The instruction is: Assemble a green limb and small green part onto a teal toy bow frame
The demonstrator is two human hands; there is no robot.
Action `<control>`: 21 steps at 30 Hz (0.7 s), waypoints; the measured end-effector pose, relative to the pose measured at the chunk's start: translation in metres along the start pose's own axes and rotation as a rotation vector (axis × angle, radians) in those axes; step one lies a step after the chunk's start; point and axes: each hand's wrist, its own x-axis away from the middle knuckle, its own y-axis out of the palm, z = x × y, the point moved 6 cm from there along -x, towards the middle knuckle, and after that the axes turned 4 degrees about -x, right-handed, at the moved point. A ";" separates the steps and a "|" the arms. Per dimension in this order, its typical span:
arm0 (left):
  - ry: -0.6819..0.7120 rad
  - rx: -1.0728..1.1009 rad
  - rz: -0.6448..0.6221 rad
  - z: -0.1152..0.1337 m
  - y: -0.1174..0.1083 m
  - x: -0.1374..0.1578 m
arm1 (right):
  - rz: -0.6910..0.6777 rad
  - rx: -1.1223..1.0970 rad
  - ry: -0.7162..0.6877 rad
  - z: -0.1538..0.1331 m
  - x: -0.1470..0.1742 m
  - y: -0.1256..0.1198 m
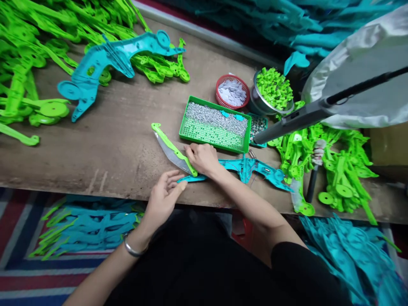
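Over my feed I see a turquoise bow-shaped shell (234,165) near the centre and, left of it, a lime-green strip (170,143) backed with translucent grey. Above them I pick out a grass-green tray (204,128) of silvery bits (207,114), a red basket (218,96) of white slips (232,92) and a silver bowl (255,102) of lime pieces (274,87). At lower left I get cloth (19,264) striped navy, red and pale grey.

From the frame (234,165) on the worktop (121,148): piled parts (22,38) at ten o'clock, tray (208,130) at eleven, basket (223,101) behind it at twelve, bowl (260,101) at one, another pile (344,170) at three.
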 end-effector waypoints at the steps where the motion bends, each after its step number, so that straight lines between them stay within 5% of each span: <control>1: 0.044 -0.049 0.004 0.002 -0.001 0.003 | 0.012 0.002 0.008 0.000 0.000 -0.001; 7: 0.281 -0.391 0.002 0.018 0.010 0.004 | 0.119 -0.040 0.004 -0.001 0.004 -0.004; 10: 0.401 -0.543 0.006 0.022 0.016 0.004 | 0.289 -0.177 -0.111 0.009 0.021 -0.016; 12: 0.464 -0.646 -0.007 0.023 0.020 0.005 | 0.621 -0.309 -0.250 0.025 0.047 -0.040; 14: 0.524 -0.748 -0.009 0.023 0.023 0.006 | 1.163 -0.393 -0.329 0.053 0.088 -0.070; 16: 0.586 -0.848 0.011 0.023 0.026 0.005 | 1.506 -0.422 -0.194 0.087 0.116 -0.086; 18: 0.648 -0.933 0.045 0.023 0.029 0.004 | 1.479 -0.505 0.000 0.118 0.114 -0.093; 21: 0.706 -1.001 0.089 0.022 0.032 0.002 | 1.167 -0.703 0.085 0.149 0.084 -0.093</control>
